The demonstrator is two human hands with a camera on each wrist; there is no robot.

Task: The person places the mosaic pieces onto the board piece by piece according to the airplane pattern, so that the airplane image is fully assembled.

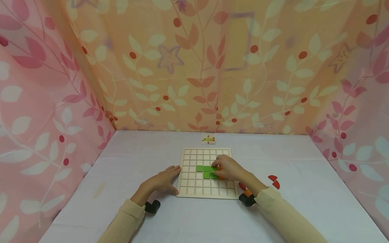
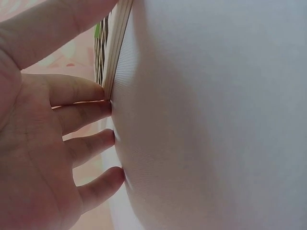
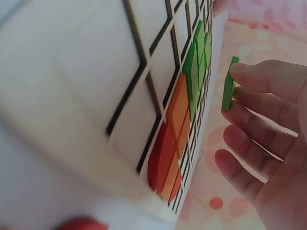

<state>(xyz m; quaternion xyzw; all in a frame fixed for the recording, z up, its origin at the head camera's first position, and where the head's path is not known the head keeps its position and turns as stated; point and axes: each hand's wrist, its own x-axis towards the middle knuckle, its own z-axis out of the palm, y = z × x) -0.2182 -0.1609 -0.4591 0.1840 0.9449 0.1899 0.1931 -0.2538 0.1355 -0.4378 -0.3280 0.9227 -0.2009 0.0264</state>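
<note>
A light wooden grid board (image 1: 190,191) lies on the table. My right hand (image 1: 230,168) is over its right half, pinching a thin green square tile (image 3: 230,85) between thumb and fingertips; in the right wrist view the tile is apart from the board. Set in the grid are several green tiles (image 1: 206,172), orange tiles (image 3: 179,110) beside them, and red curved pieces (image 3: 157,155); the right hand partly covers these in the head view. My left hand (image 1: 161,181) touches the board's left edge, its fingers spread and fairly straight, holding nothing.
Behind the board lies a small pattern card (image 1: 208,139). To the right are two red quarter-round pieces (image 1: 276,184). Another red piece (image 1: 242,186) and an orange piece (image 1: 248,192) lie near the right wrist. Patterned cloth (image 1: 194,67) hangs around the white table (image 1: 146,148).
</note>
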